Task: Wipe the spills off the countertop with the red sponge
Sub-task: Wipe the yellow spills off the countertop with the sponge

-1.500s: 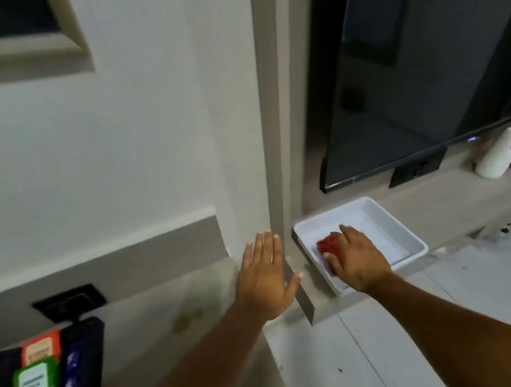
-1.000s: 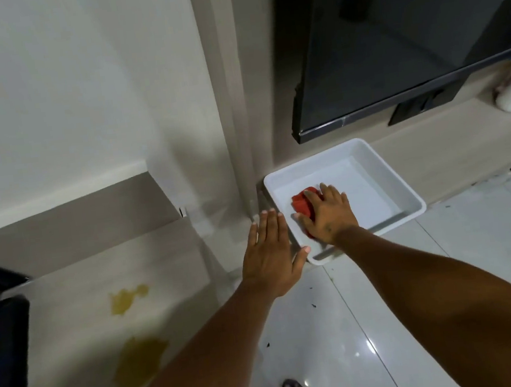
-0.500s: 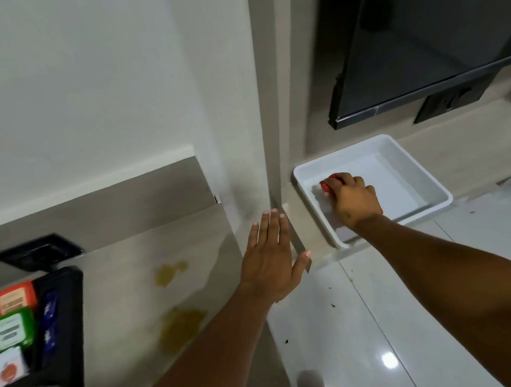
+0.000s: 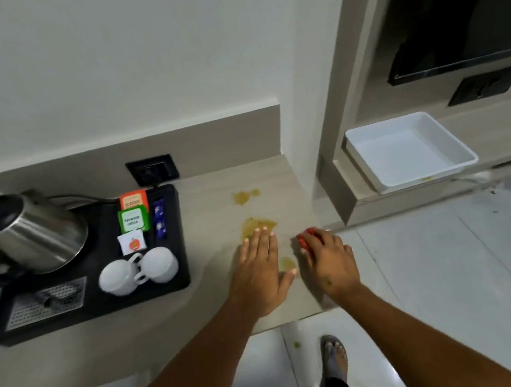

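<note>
Gripping the red sponge (image 4: 304, 238) at the table's (image 4: 204, 205) right edge, the right hand (image 4: 330, 262) has its fingers curled around it. The left hand (image 4: 261, 270) lies flat, fingers spread and empty, fingertips touching a yellow spill (image 4: 258, 226). A second spill (image 4: 245, 196) sits farther back, a small one (image 4: 287, 263) between the hands. A black tray (image 4: 174, 234) with kettle (image 4: 29, 235) and cups (image 4: 138, 270) stands left; a white bin (image 4: 408, 152) rests on the shelf, right.

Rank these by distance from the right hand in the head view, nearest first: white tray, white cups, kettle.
From the right hand holding the red sponge:
1. White cups, left, on the black tray.
2. White tray, upper right, on the shelf.
3. Kettle, far left.
</note>
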Motion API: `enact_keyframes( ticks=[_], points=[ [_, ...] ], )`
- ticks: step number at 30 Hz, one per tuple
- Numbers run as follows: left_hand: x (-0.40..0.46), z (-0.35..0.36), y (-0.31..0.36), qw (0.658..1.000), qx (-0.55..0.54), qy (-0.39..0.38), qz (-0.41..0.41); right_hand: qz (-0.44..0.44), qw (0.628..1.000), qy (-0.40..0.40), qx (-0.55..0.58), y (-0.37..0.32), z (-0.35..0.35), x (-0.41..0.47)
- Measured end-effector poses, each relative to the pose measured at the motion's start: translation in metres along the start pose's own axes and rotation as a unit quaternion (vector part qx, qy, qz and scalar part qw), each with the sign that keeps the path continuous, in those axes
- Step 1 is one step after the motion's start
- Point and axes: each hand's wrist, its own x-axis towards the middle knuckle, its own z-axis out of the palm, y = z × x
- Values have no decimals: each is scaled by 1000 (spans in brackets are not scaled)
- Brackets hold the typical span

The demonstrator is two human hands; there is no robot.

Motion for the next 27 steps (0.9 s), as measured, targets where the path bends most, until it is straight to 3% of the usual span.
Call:
enact_keyframes(
  ticks=[8, 14, 19, 21, 25, 27],
  points=[
    [-97, 42, -77, 996, -10, -49, -79, 86, 996, 30, -9, -30, 50, -53],
    [-100, 58, -92, 998, -27, -20, -61, 103, 993, 55, -5, -33, 53, -10],
    [-102, 65, -96, 997, -32, -12, -66, 12, 998, 57, -24, -44, 70, -34],
    [-102, 66, -96, 997, -25, -15, -65, 27, 998, 52, -16, -28, 67, -46],
    [-100, 71, -96, 997, -24, -11, -68, 92, 994, 55, -13, -13, 47, 18],
    [-100, 73, -98, 997, -27, -10, -71, 79, 996, 50, -14, -25, 44, 53]
  ],
)
